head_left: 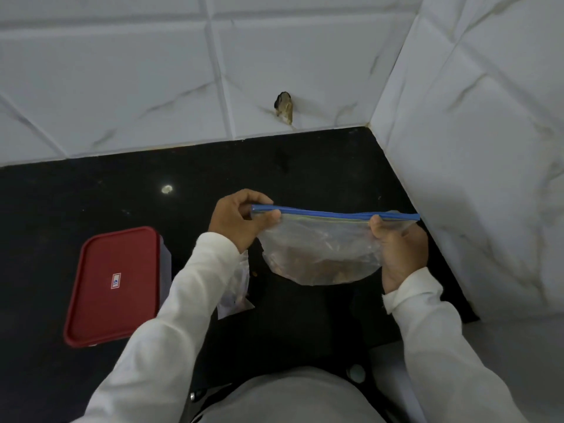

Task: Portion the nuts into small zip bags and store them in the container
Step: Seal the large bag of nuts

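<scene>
I hold a clear zip bag (320,248) with a blue zip strip above the black counter (91,193). Brown nuts lie in its bottom. My left hand (241,221) pinches the left end of the strip between thumb and fingers. My right hand (399,248) grips the right end, thumb pressed on the strip. The strip looks pressed together along its length. A container with a red lid (114,285) stands shut on the counter to the left. Another clear bag (236,285) lies on the counter, partly hidden under my left sleeve.
White marble-look tiled walls close the counter at the back and the right, meeting in a corner (369,126). A small dark hole (284,109) sits in the back wall. A loose nut (254,273) lies on the counter.
</scene>
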